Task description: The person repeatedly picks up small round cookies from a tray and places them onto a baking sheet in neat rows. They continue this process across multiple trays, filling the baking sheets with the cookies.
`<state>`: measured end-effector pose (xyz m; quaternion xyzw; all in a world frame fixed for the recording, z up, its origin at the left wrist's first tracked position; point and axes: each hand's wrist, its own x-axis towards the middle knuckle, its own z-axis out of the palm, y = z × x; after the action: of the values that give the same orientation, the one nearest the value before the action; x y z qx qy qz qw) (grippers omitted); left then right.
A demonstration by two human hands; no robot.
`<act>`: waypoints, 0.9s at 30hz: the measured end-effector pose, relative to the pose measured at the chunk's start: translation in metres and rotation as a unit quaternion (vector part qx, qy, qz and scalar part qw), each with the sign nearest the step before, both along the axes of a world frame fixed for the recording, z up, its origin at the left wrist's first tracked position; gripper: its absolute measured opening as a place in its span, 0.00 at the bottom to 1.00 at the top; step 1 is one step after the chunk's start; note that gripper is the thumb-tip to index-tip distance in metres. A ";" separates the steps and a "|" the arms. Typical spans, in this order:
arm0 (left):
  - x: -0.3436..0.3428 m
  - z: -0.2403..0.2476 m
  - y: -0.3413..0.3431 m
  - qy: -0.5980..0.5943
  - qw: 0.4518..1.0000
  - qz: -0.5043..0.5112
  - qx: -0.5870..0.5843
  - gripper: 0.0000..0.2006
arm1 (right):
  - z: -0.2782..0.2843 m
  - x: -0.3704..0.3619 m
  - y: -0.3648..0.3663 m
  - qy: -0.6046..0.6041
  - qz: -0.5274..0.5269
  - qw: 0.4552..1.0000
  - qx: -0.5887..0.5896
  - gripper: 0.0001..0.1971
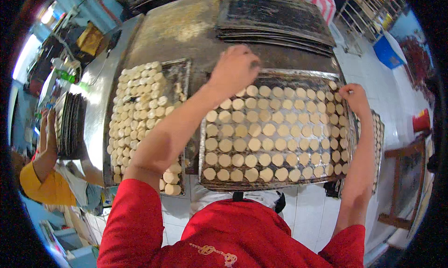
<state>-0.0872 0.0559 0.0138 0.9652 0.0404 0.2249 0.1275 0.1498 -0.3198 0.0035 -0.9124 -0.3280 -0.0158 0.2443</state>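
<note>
A dark metal baking tray [233, 186] in front of me carries rows of pale, round, flat dough pieces [254, 130]. My left hand [234, 68] hovers over its far left edge, fingers curled together; what they hold, if anything, is hidden. At the far right corner, my right hand [355, 99] has its fingertips pinched beside the end dough rounds; whether a piece is between them I cannot make out. To the left, a second tray [187, 72] bears many dough rounds [140, 93] heaped close together, partly covered by my left forearm.
Dark flat trays [275, 16] lie stacked at the table's far side. Another tray of rounds [378, 137] stands beyond my right forearm. At the left, a person in a yellow sleeve [39, 177] reaches to upright dark trays [71, 123]. A blue bin [388, 52] stands at right.
</note>
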 end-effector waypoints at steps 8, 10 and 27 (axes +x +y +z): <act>-0.118 -0.001 0.153 0.364 0.853 0.280 0.248 0.16 | 0.010 -0.035 0.071 0.069 0.061 0.990 0.109 0.11; -0.134 -0.011 0.162 0.351 0.870 0.254 0.234 0.15 | 0.011 -0.049 0.101 0.067 0.091 0.988 0.110 0.11; -0.148 0.013 0.105 0.019 0.853 0.053 -0.519 0.21 | 0.074 -0.246 0.281 0.042 0.341 0.936 -0.072 0.12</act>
<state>-0.2353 0.1606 0.0270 0.7588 0.2048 0.1591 0.5975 -0.0958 -0.0386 0.0776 -0.7606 -0.6093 0.1308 0.1819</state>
